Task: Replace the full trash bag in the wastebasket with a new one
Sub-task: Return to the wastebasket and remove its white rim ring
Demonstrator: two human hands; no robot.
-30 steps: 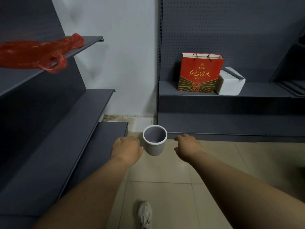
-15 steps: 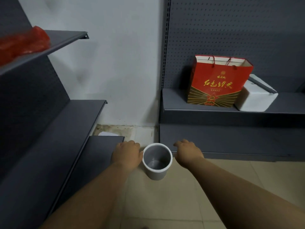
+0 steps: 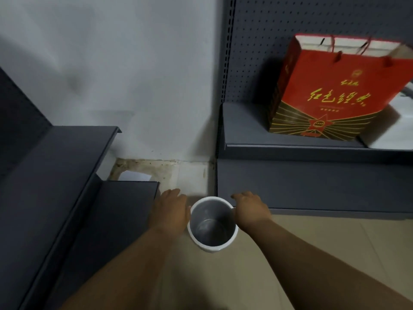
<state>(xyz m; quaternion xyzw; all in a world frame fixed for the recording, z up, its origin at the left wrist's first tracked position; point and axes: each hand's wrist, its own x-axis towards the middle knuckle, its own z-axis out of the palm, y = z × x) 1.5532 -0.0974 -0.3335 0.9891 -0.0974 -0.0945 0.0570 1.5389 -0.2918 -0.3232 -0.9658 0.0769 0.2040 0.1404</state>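
Note:
A small grey wastebasket point(image 3: 220, 221) with a white rim stands upright on the tiled floor, in the corner between two shelf units. No bag lines it, and its bare bottom shines a little. My left hand point(image 3: 171, 211) rests palm down against its left side. On the opposite side, my right hand point(image 3: 249, 208) presses against the rim. Both sets of fingers curl down and away, partly hidden. No trash bag is in view.
Dark grey stepped shelves point(image 3: 73, 175) run along the left. The right-hand grey shelf point(image 3: 290, 145) holds a red paper gift bag point(image 3: 324, 92) beside a white box point(image 3: 400, 126). A white sheet of paper point(image 3: 134, 175) lies by the stained wall base.
The view has moved closer and lower, so the red plastic bag on the upper left shelf has left the frame. Both hands have closed in from beside the wastebasket onto its sides.

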